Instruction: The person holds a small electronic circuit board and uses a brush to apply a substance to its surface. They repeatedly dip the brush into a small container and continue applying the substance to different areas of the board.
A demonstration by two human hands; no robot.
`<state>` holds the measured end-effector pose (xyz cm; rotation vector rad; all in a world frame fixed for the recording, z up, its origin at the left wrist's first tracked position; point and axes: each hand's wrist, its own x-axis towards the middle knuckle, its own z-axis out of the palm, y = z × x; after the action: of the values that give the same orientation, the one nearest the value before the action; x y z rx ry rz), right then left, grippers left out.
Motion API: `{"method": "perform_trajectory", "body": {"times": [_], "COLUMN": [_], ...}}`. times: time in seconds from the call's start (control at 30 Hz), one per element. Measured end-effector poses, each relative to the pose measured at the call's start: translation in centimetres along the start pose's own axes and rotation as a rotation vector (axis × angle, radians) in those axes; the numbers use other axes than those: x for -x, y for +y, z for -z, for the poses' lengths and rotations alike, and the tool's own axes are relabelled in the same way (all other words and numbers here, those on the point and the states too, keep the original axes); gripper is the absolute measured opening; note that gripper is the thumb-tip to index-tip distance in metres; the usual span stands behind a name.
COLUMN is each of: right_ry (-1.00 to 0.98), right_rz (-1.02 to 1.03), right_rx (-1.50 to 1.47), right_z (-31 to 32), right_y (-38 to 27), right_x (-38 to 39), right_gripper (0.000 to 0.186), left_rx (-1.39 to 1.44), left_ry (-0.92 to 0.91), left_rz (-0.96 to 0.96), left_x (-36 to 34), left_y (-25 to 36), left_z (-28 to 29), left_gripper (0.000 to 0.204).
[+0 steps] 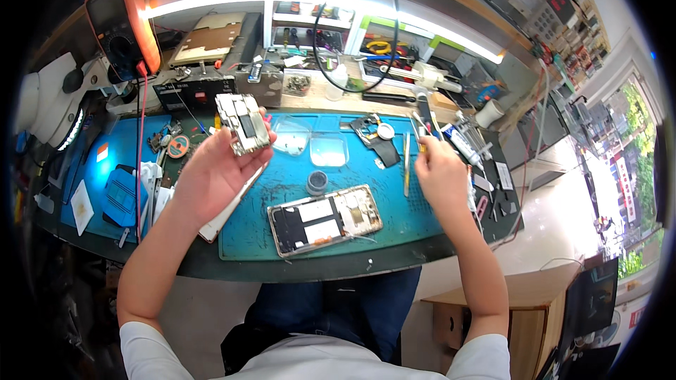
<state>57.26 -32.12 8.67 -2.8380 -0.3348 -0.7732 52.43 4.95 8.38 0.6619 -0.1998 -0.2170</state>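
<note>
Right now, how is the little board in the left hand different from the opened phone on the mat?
The circuit board is held up in the left hand, while the opened phone lies on the blue mat. The board looks smaller; the phone is longer and wider. Both have pale, silvery areas.

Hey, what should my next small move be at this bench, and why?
I'd probably lift one of the slender tools with your right hand: it's already down among them, while your left hand holds the circuit board up, away from the opened phone. Whether your right fingers already grip one, I can't tell.
</note>
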Motion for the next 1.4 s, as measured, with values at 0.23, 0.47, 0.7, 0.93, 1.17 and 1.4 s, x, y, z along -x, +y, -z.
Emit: {"method": "perform_trajectory", "body": {"times": [0.23,0.47,0.7,0.93,1.17,1.4], "right_ry": [-0.44,-0.533,0.1,0.173,-0.173,-0.375], "right_rz": [-0.328,0.027,0.557,0.606,0.134,-0.164], "right_rx": [-1.198,-1.7,-0.978,-0.935,-1.238,-1.297], "right_z": [3.7,4.4,3.1,2.0,2.5,2.8], "right_y": [-3.6,-9.1,-12.1,-11.7,-9.1,-8.7], "right_x": [-2.3,0.0,2.6,2.8,1.5,-2.4], "right_gripper": [0.023,0.031,0.037,0.039,0.019,0.012], "left_rx": [-0.023,-0.005,0.075,0.061,0.025,0.059], "left_ry": [-0.03,-0.053,-0.057,-0.081,-0.004,0.089], "left_rz": [0.079,0.179,0.209,0.194,0.103,0.089], "left_x": [1.0,1.0,1.1,1.2,0.9,0.6], "left_y": [-0.9,-1.2,-1.6,-1.9,-1.8,-1.6], "left_z": [-0.8,-1.1,-1.6,-1.7,-1.1,-0.9], "left_gripper": [0.071,0.082,0.09,0.085,0.081,0.074]}}
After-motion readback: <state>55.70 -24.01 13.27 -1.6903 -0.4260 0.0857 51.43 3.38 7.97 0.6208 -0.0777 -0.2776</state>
